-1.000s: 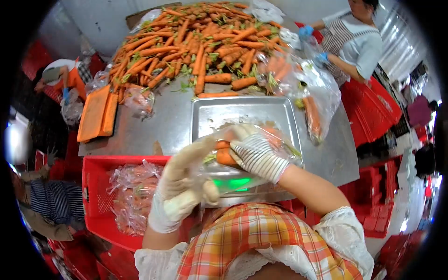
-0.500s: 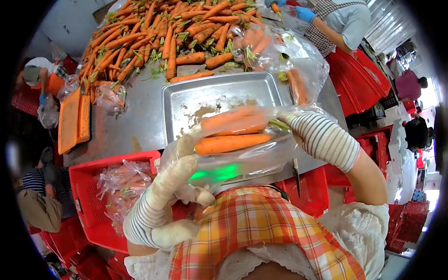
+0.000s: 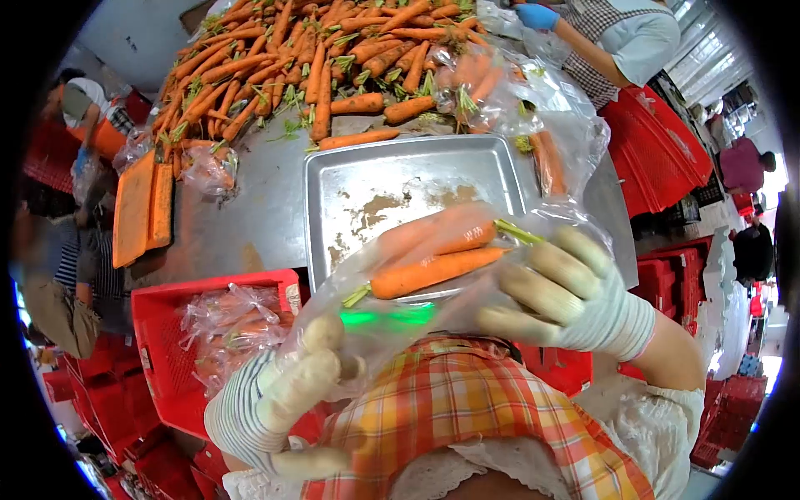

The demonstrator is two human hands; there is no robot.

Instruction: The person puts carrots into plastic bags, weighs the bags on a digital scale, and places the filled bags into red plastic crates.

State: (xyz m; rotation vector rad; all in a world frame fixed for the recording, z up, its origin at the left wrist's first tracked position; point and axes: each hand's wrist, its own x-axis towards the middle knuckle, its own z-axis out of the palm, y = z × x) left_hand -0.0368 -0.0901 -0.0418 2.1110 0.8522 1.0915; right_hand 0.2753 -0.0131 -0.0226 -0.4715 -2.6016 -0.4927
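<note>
Plastic bag [image 3: 458, 296] is stretching between my two gloves, carrots lying inside

Orange plaid cloth [image 3: 467, 392] is covering my front, nearest of all. Just beyond it, my left grip [image 3: 287, 387] is pinching one end of the bag with bent fingers, one digit sticking out below, apart from the film. My right grip [image 3: 575, 292] is curling its fingers around the other end. Between them the carrots [image 3: 433, 273] are lying side by side, one green top pointing to my right, one to my left.

For a sound hold, I reckon, both hands need to be pulling evenly: too slack and the carrots are bunching, too hard and the stems are straining the thin film. Gloves may be slipping on it too, so gathering a fuller fold is giving the safer hold.

On my left, a red crate [image 3: 162, 358] is holding bagged carrots [image 3: 233, 333]. Green light [image 3: 387, 315] is glowing behind the bag, too blurred to read. Farther out, brown smears are marking the metal tray [image 3: 467, 167]; whether the bag is touching it, I cannot tell. The bench [image 3: 250, 208] is carrying an orange plastic piece [image 3: 143, 208] and, farther off, heaped loose carrots [image 3: 317, 75]. A co-worker's blue-gloved hand [image 3: 537, 17] is showing beyond.
</note>
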